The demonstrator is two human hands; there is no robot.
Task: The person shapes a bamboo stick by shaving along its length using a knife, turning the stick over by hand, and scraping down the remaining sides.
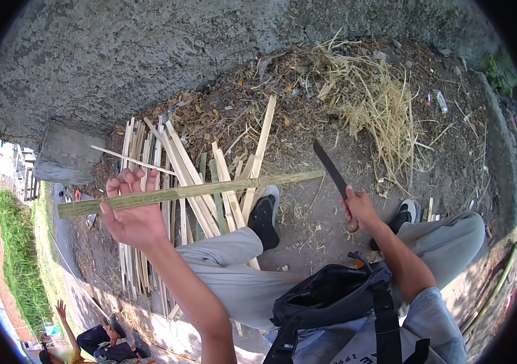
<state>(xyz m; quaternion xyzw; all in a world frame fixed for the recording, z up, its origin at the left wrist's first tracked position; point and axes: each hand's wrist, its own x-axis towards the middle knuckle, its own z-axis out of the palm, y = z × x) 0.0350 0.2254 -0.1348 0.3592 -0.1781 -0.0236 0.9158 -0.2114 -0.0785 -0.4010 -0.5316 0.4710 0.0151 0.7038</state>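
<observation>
A long green bamboo strip [210, 188] stretches across the view, its wide end at the left and its thin tip near the knife. My left hand [134, 212] holds it palm up near the wide end, with the strip between the thumb and the curled fingers. In my right hand [360, 209] is the wooden handle of a long knife [330, 168]. Its dark blade points up and to the left, just past the strip's thin tip. Below the strip lies a pile of pale split bamboo strips [179, 151], beside my left shoe [262, 221].
A heap of thin shavings [386, 115] lies on the ground at the right. A rough concrete wall [149, 48] runs along the back, with a concrete block [70, 151] at its left. A black bag [331, 297] hangs at my waist. Another person [67, 343] sits at lower left.
</observation>
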